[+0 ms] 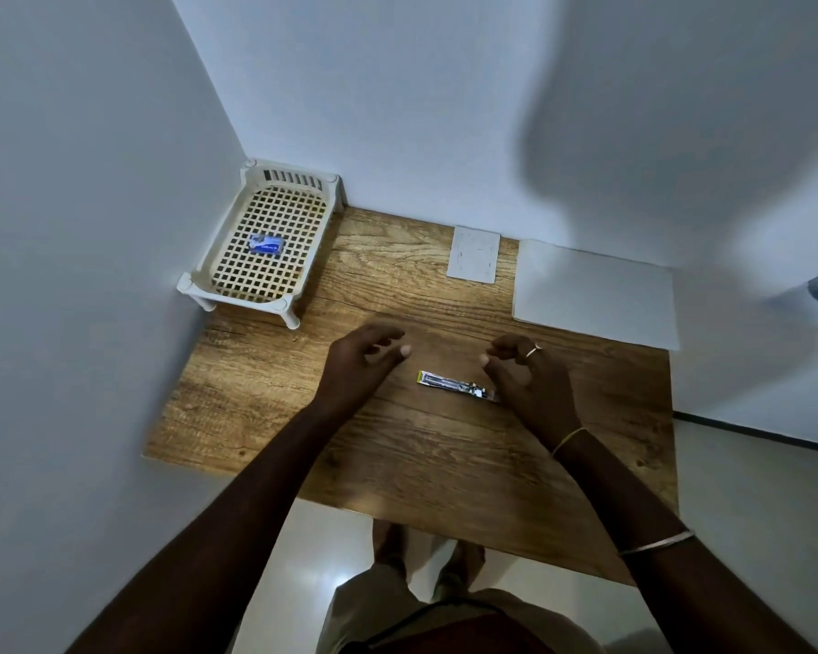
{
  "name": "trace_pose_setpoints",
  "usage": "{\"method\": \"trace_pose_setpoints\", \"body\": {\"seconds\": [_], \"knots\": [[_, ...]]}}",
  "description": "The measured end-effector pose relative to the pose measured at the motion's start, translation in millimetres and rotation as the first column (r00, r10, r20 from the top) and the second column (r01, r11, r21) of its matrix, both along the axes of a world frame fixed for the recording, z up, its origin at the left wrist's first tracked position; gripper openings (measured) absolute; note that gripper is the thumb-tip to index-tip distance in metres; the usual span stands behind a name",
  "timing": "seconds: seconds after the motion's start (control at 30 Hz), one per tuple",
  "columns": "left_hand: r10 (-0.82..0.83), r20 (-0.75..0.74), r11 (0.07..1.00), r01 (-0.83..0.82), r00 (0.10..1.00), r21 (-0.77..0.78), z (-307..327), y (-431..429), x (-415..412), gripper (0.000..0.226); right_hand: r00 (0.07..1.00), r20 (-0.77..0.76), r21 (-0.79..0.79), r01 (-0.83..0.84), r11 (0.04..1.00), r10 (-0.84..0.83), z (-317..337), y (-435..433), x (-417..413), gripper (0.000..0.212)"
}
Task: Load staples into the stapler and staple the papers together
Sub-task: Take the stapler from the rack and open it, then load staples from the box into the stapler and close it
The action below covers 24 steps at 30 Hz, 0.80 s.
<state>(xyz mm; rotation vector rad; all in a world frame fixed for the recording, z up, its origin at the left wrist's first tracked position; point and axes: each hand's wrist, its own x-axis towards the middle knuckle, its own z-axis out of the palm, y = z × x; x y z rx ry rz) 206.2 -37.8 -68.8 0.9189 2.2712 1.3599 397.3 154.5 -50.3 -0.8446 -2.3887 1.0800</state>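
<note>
Both hands hover low over a wooden table [265,417], palms down and holding nothing. The left hand [357,365] is loosely open, its fingers curled and spread, thumb tip pointing toward the right hand. The right hand [527,377] is also open, fingers bent inward in a loose claw, with a ring on one finger and a thin band at the wrist; a bangle sits further up that forearm.

The stapler [456,386] lies flat on the table between the two hands, just nearer the person than the fingertips. Its right end sits just beside or under the edge of the right hand; whether they touch cannot be told. Its left end lies apart from the left hand.

Beyond the right hand, a stack of white papers [596,295] lies against the wall. Beyond the gap between the hands, a smaller white sheet [473,253] lies flat. Far beyond the left hand, in the corner, a white lattice tray [218,271] on short legs holds a small blue box [265,244].
</note>
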Motion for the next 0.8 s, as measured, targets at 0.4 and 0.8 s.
{"method": "trace_pose_setpoints", "body": {"seconds": [0.4, 0.8], "knots": [[0.414, -0.033, 0.908, -0.41, 0.91, 0.087, 51, -21, -98, 0.023, 0.983, 0.009, -0.004, -0.181, 0.983, 0.181, 21, -36, -161, 0.017], [0.551, -0.098, 0.817, -0.56, 0.828, -0.139, 45, -37, -188, 0.039, 0.972, 0.074, 0.041, -0.227, 0.973, 0.223, 4, -86, -308, 0.033]]}}
